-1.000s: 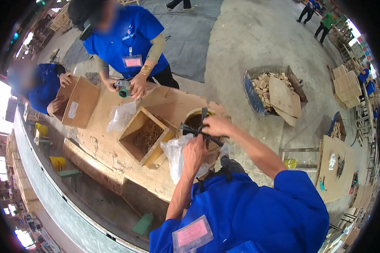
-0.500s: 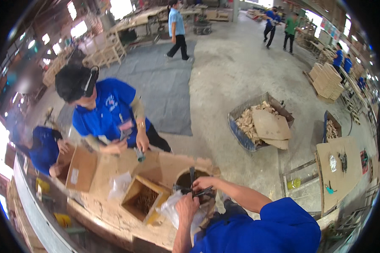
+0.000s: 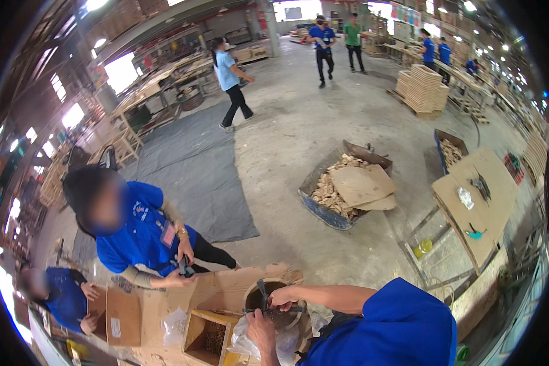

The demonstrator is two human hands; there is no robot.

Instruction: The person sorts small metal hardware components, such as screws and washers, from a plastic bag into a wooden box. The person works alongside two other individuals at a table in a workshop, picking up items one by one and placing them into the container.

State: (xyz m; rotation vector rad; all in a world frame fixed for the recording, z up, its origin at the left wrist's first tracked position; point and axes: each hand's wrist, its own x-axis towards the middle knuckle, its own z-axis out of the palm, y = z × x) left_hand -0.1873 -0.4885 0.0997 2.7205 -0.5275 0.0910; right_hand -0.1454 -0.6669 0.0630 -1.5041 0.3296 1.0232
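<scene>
Both of my hands are at a dark cross-shaped piece (image 3: pixel 263 293) with several arms, above a round container (image 3: pixel 252 299). My left hand (image 3: pixel 261 328) has its fingers closed on the near side of the piece. From the right, my right hand (image 3: pixel 282 297) pinches close to its centre; my fingers hide the middle. A crumpled clear plastic bag (image 3: pixel 243 339) lies under and beside my left wrist. Left of it stands an open wooden box (image 3: pixel 193 332) with many small brown pieces inside, too small to name surely.
Across the workbench (image 3: pixel 226 287), a co-worker (image 3: pixel 141 229) holds a dark grey part (image 3: pixel 186 266). Another person (image 3: pixel 64 299) has hands on a cardboard box (image 3: pixel 123 317). A bin of wood scraps (image 3: pixel 329 207) stands ahead; a side table (image 3: pixel 494 207) with tools is at right.
The view has shifted, tilting up and showing more of the hall. My hands stay on the dark piece, which has turned a little. The co-worker's hands have drawn together around the grey part.
</scene>
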